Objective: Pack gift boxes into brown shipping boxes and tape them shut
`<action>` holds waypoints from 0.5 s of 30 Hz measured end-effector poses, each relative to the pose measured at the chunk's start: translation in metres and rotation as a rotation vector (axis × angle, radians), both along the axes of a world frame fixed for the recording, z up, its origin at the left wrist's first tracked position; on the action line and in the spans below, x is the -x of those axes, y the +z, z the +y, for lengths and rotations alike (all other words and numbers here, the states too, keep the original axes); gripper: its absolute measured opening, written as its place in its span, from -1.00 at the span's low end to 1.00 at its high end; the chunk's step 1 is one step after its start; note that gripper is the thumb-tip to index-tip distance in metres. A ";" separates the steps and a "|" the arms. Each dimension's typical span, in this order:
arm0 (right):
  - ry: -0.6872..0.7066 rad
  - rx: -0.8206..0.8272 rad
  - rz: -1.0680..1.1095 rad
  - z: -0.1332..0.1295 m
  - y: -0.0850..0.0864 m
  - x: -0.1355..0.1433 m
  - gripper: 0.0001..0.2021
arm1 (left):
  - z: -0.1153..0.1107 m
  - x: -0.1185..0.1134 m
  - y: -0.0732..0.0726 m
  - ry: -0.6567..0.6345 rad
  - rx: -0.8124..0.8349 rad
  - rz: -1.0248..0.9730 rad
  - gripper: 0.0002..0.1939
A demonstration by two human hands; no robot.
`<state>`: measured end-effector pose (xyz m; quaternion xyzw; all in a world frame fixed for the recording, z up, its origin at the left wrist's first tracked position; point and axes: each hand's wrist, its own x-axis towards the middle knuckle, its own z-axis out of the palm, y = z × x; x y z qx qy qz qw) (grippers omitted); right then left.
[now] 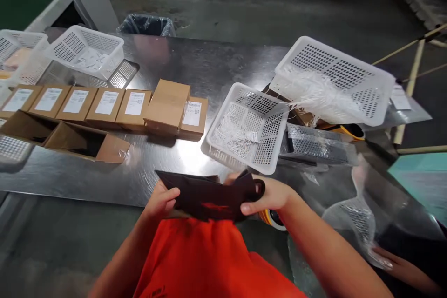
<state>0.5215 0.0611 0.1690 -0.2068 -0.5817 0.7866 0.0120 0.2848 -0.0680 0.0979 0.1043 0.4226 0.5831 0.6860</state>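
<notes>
Close to my body, at the table's front edge, both hands hold a black, pouch-like piece (pixel 204 195) with a red mark on its front. My left hand (pixel 161 201) grips its left end, thumb on the near face and the other fingers hidden behind. The right hand (pixel 270 194) is closed on the other end, where a dark curled strip stands out and a flap points up. A thin pale edge shows behind the black piece's top. I cannot make out whether anything is inside it.
Several labelled brown boxes (pixel 106 104) stand in a row at left, with open brown boxes (pixel 75 142) before them. Ahead sits a white basket (pixel 270 142) of white strings; a larger basket (pixel 379 88) tilts behind it. Bubble-wrapped packets (pixel 321 144) lie at right.
</notes>
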 end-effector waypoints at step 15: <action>-0.496 -0.836 -0.281 -0.029 -0.012 0.025 -0.63 | 0.009 -0.016 0.022 0.331 0.170 0.505 -0.50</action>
